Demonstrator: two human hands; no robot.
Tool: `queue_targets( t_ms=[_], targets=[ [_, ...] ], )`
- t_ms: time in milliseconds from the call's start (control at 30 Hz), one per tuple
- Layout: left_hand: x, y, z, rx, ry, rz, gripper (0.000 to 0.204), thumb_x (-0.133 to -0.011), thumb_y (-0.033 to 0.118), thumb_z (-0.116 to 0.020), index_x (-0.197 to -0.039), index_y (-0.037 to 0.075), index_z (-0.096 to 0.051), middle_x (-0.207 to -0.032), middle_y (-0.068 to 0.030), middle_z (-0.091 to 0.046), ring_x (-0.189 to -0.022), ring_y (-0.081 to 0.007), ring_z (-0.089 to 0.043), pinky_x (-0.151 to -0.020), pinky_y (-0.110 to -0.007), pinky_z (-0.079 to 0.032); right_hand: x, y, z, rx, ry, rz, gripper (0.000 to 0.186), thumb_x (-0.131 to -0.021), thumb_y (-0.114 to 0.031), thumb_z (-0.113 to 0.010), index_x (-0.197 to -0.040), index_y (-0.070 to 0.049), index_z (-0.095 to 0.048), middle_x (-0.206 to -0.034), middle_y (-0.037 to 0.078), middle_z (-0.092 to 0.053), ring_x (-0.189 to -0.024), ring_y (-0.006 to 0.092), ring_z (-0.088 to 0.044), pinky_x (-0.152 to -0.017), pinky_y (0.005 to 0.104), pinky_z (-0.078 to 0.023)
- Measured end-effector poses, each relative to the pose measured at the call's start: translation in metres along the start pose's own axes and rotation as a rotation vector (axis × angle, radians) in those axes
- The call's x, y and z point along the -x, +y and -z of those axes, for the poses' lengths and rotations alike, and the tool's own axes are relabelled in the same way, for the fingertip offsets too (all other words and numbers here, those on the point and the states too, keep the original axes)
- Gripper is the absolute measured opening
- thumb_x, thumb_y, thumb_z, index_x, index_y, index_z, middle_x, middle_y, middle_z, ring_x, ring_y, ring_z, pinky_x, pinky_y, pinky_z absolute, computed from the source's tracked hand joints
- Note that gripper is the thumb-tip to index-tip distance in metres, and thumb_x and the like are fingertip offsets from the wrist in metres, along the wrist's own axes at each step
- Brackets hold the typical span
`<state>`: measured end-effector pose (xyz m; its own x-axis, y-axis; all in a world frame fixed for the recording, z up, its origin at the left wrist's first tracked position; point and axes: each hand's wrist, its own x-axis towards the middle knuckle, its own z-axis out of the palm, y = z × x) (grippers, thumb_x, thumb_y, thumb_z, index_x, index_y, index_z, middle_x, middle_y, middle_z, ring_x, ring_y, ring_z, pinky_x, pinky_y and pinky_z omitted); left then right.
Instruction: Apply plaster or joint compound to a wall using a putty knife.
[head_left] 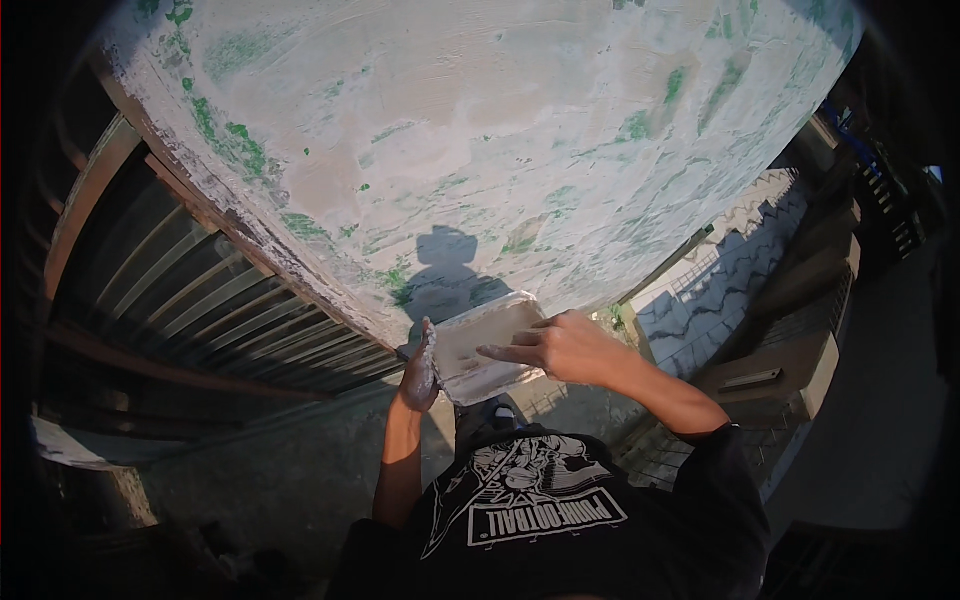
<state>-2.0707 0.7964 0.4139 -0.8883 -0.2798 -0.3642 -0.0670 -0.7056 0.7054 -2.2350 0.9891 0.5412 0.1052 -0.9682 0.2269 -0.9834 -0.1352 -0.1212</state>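
Both arms are up in front of the chest, bare from the short black sleeves down. The left forearm rises nearly straight, with the left hand (419,372) cupped, smeared whitish-grey, its fingers (426,345) curled upward and the palm turned inward toward the right. The right arm comes in from the lower right, elbow bent, forearm angling up-left. The right hand (560,347) is clean, with its fingers (505,353) stretched out flat, pointing left toward the left fingers and stopping a bit short of them.
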Motion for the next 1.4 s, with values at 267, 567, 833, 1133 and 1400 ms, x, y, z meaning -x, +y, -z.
queue_targets(
  t_ms=[267, 567, 833, 1133, 1400],
  targets=[
    [0.000, -0.003, -0.007, -0.041, 0.006, 0.000, 0.067, -0.098, 0.054, -0.034, -0.136, 0.000, -0.041, -0.129, -0.0121, -0.054, -0.115, -0.0239, -0.054, -0.098, -0.036, -0.043, 0.004, 0.015, 0.002, -0.138, -0.111, 0.030, 0.071, -0.068, -0.002, -0.059, -0.136, -0.020, -0.051, -0.090, 0.009, -0.068, -0.059, 0.0290, -0.059, -0.051, 0.0357, -0.048],
    [-0.007, -0.001, -0.004, 0.081, -0.017, -0.011, 0.070, -0.097, 0.055, -0.033, -0.138, -0.001, -0.038, -0.134, -0.0134, -0.050, -0.119, -0.0251, -0.052, -0.100, -0.039, -0.043, 0.023, 0.050, -0.028, -1.267, 0.519, -0.567, 0.045, -0.088, 0.007, -0.052, -0.132, -0.002, -0.050, -0.104, 0.012, -0.067, -0.092, 0.0059, -0.057, -0.080, 0.0223, -0.049],
    [-0.005, -0.002, -0.008, 0.027, 0.061, -0.046, 0.071, -0.097, 0.056, -0.031, -0.139, -0.001, -0.036, -0.136, -0.0153, -0.047, -0.122, -0.0271, -0.049, -0.103, -0.041, -0.041, 0.030, 0.054, -0.062, -1.808, 0.763, -0.642, 0.049, -0.087, 0.009, -0.053, -0.134, 0.005, -0.041, -0.119, 0.014, -0.062, -0.103, 0.0141, -0.061, -0.088, 0.0271, -0.050],
    [0.007, 0.005, 0.013, 0.017, 0.155, -0.097, 0.064, -0.098, 0.052, -0.034, -0.140, 0.002, -0.035, -0.137, -0.0117, -0.048, -0.118, -0.0237, -0.054, -0.096, -0.037, -0.049, 0.044, 0.104, -0.147, -1.324, 1.306, -0.873, 0.026, -0.091, -0.001, -0.055, -0.117, 0.002, -0.050, -0.100, 0.010, -0.066, -0.087, 0.0151, -0.064, -0.075, 0.0278, -0.050],
    [0.025, 0.020, 0.040, -0.048, 0.231, -0.080, 0.068, -0.097, 0.056, -0.032, -0.140, 0.004, -0.037, -0.135, -0.0081, -0.051, -0.115, -0.0202, -0.057, -0.093, -0.033, -0.051, -0.061, 0.120, -0.180, -0.260, 1.251, -0.904, 0.047, -0.088, 0.001, -0.054, -0.135, 0.000, -0.044, -0.097, 0.021, -0.066, -0.069, 0.0267, -0.064, -0.065, 0.0296, -0.049]
  ],
)
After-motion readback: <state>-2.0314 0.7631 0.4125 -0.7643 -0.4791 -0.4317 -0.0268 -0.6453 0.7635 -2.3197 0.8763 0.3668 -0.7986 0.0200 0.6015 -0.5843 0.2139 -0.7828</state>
